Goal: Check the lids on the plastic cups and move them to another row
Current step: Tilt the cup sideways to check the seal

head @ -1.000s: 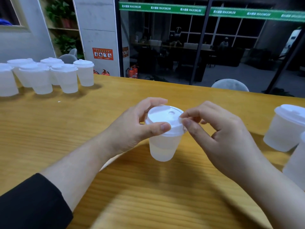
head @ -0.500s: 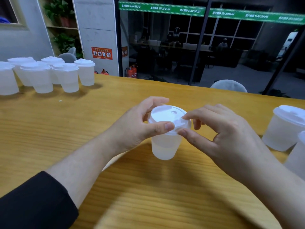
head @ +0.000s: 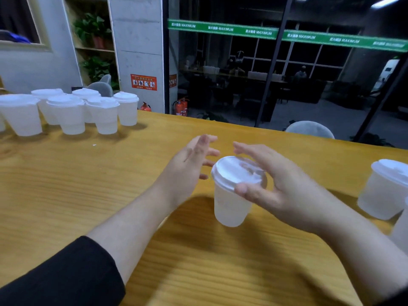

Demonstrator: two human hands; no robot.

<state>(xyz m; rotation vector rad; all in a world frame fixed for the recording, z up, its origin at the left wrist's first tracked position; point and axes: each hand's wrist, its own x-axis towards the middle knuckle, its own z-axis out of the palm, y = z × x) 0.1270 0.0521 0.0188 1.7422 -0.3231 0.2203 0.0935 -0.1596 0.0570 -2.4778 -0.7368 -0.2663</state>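
Head view: standing by the table (head: 66,195), I'm watching someone partway through the cup job, a bit motion-blurred.

Cup in play: the plastic cup (head: 230,206) sits around the middle of the table, nearer the right edge than the left, lid (head: 237,173) on and tipped slightly toward the camera.

Right hand: the right hand (head: 284,186) holds the cup by the lid, thumb on the near rim and fingers reaching over the far side. Looks like a carrying grip to me, ready to move it.

Left hand: the left hand (head: 189,162) is just beside the cup, not touching, fingers straight and a little spread, holding nothing.

Change: half a second ago both hands were pinching the lid rim, pressing it down. Now the left has let go and opened, so my guess is the lid check is over.

Checked pile: a cluster of lidded cups (head: 72,111) stands at the far left corner, probably the destination row.

Waiting: more lidded cups (head: 384,188) sit at the right edge, likely still to do.
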